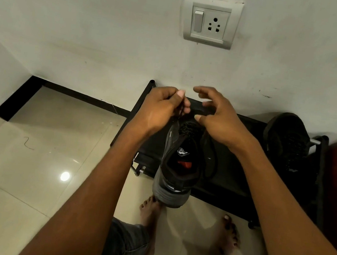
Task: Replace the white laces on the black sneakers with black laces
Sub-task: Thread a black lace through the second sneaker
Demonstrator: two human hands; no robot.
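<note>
Head view: at frame centre a black sneaker [177,162] stands heel-down on the front edge of a low black shoe rack [227,180], its opening empty but for a red insole mark. Left hand [161,108] pinches the black lace [187,128] above the tongue; right hand [220,118] hovers beside it, fingers spread and holding nothing. A second black sneaker [289,137] sits on the rack at right
</note>
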